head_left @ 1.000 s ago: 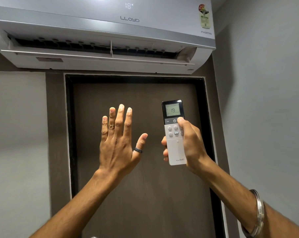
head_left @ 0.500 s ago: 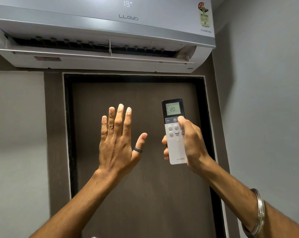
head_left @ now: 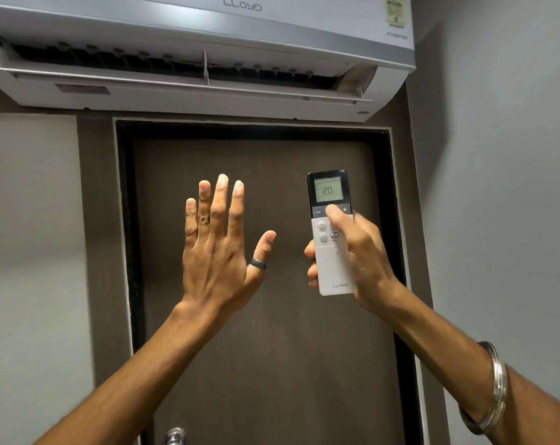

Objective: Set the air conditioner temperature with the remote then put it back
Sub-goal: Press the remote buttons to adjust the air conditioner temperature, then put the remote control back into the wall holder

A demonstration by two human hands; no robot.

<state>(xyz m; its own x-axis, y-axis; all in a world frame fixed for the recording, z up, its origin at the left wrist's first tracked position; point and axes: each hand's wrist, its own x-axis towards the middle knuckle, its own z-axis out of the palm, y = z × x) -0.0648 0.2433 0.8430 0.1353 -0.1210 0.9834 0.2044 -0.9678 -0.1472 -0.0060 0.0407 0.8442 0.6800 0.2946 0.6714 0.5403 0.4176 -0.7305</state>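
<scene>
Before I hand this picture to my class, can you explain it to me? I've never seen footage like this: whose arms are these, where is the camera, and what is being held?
There is no machine here, only a person. The one picture comes from a wide-angle camera worn on the person's head, looking forward, so you see both arms reaching out from the bottom edge.

The right hand holds a white remote upright, thumb resting on the dark strip between the minus and plus signs. Its small screen reads 20.

The left hand holds nothing. It is raised flat with fingers spread, below the air conditioner, whose vent flap stands open; perhaps it is feeling for the airflow.

Behind the hands is a dark brown door, set in a grey wall. No table or surface is in view.
</scene>
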